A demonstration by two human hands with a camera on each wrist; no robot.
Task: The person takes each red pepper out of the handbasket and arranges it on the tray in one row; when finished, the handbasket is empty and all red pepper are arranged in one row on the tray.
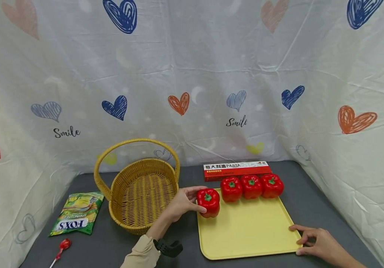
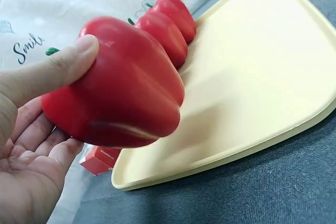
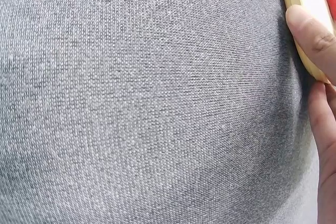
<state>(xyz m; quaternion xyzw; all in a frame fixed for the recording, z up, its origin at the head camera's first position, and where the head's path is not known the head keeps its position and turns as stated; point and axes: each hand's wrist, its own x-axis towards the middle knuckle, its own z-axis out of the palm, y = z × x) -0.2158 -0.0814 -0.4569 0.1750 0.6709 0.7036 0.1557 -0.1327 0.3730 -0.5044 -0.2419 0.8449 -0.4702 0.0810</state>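
My left hand grips a red bell pepper by its side, over the left part of the yellow tray. In the left wrist view the thumb lies on top of the pepper and the other fingers are beneath it; a shadow falls on the tray below. Three more red bell peppers stand in a row along the tray's far edge. At the tray's right edge, near the front corner, my right hand pinches the rim, one digit above and another below in the right wrist view.
Left of the tray stands a yellow wicker basket with a tall handle. A red pasta box lies behind the tray. Farther left are a green Fox's packet and a red lollipop. A patterned curtain encloses the grey table.
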